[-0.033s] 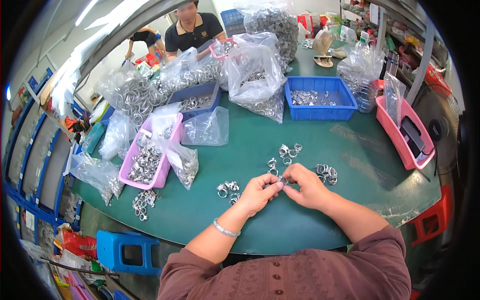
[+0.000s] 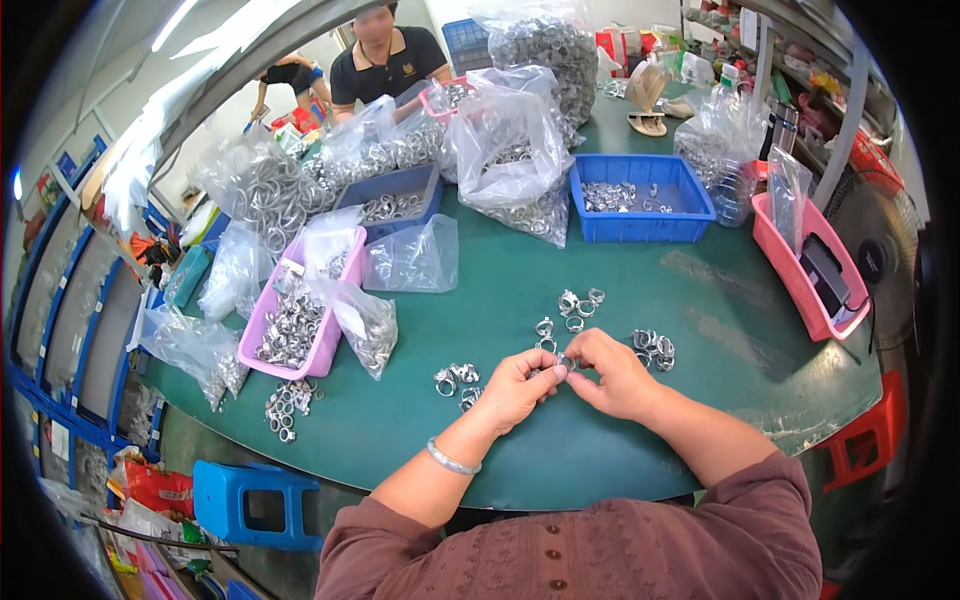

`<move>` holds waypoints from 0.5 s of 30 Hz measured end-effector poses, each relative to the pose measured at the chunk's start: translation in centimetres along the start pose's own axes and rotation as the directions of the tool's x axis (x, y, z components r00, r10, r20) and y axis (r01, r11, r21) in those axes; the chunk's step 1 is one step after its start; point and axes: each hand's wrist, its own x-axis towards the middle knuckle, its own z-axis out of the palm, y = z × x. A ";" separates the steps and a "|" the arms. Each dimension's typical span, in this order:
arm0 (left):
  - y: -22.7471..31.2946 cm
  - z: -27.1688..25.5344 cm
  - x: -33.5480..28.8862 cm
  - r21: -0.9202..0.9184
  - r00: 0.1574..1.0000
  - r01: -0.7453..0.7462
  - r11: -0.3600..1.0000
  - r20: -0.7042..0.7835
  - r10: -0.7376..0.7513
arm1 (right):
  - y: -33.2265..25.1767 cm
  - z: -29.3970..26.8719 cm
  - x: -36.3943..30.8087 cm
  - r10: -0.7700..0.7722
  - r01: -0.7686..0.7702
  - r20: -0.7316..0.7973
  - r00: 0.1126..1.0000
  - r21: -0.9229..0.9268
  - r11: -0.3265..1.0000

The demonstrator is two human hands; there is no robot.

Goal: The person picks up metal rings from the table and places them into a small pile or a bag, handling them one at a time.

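By the front edge of the desk (image 2: pixel 580 450), the left hand (image 2: pixel 525 387) and right hand (image 2: pixel 616 377) pinch a small shiny metal ring (image 2: pixel 564 362). Loose rings (image 2: pixel 655 349) cluster nearby; smooth green room opens toward the blue plastic tray (image 2: pixel 645 230). It and the pink basket (image 2: pixel 322 354) leftward hold metal pieces (image 2: pixel 608 196).

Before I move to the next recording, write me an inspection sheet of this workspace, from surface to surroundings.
Surface: green tabletop, scuffed toward the right edge.
Work pieces: silvery metal rings in loose groups near the hands; one small metal piece held.
Clutter: clear plastic bags, blue bin and pink bin, all containing metal pieces.
Hands: left hand and right hand meet, fingers pinching the small piece.
Cables: thin dark cord beside the right-hand pink basket.
Surroundings: blue stool, red stool, fan; co-worker across the table.
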 end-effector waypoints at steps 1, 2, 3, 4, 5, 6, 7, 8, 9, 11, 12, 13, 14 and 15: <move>0.0 0.0 0.0 0.001 1.000 -0.003 1.000 -0.002 0.003 | 0.0 0.0 0.0 0.002 -0.002 0.006 1.000 0.007 1.000; 0.0 0.0 0.0 -0.002 1.000 -0.002 1.000 0.000 0.002 | 0.0 0.0 0.0 -0.002 0.001 0.006 1.000 0.007 1.000; 0.0 0.0 0.0 -0.006 1.000 0.000 1.000 0.002 0.000 | 0.1 0.0 0.0 -0.033 0.033 0.005 0.999 -0.012 0.999; -0.1 -0.1 0.0 -0.005 1.000 -0.002 1.000 0.002 0.002 | 0.1 0.0 0.1 -0.064 0.064 0.004 0.998 -0.031 0.997; -0.1 -0.1 0.0 0.004 1.000 -0.003 1.000 0.001 0.003 | 0.1 0.0 0.0 -0.065 0.066 0.004 0.998 -0.031 0.997; -0.1 -0.1 0.0 0.014 1.000 -0.006 1.000 0.002 0.006 | 0.0 -0.1 0.1 -0.076 0.076 0.004 0.997 -0.037 0.996; -0.1 -0.1 0.1 0.014 1.000 -0.009 1.000 0.002 0.009 | 0.0 -0.2 0.1 -0.087 0.087 0.004 0.996 -0.044 0.995; -0.1 -0.1 0.1 0.016 1.000 -0.016 1.000 0.002 0.016 | 0.0 -0.2 0.2 -0.088 0.089 0.004 0.996 -0.046 0.995; -0.1 -0.1 0.0 0.018 1.000 -0.022 1.000 0.000 0.022 | -0.1 -0.2 0.2 -0.104 0.104 0.003 0.995 -0.049 0.993; -0.2 -0.1 0.1 0.019 1.000 -0.024 1.000 0.004 0.024 | -0.1 -0.2 0.1 -0.120 0.120 0.004 0.993 -0.052 0.991; -0.2 -0.2 0.1 0.020 1.000 -0.026 0.999 0.009 0.026 | -0.1 -0.2 0.2 -0.134 0.134 0.010 0.991 -0.077 0.988; -0.2 -0.3 0.1 0.020 1.000 -0.029 0.999 0.009 0.029 | -0.1 -0.2 0.2 -0.147 0.148 0.016 0.989 -0.101 0.984; -0.2 -0.3 0.1 0.023 1.000 -0.024 0.999 0.009 0.024 | -0.1 -0.2 0.2 -0.149 0.150 0.017 0.989 -0.102 0.983; -0.3 -0.4 0.1 0.027 1.000 -0.019 0.999 0.008 0.019 | -0.1 -0.2 0.2 -0.147 0.149 0.022 0.989 -0.104 0.983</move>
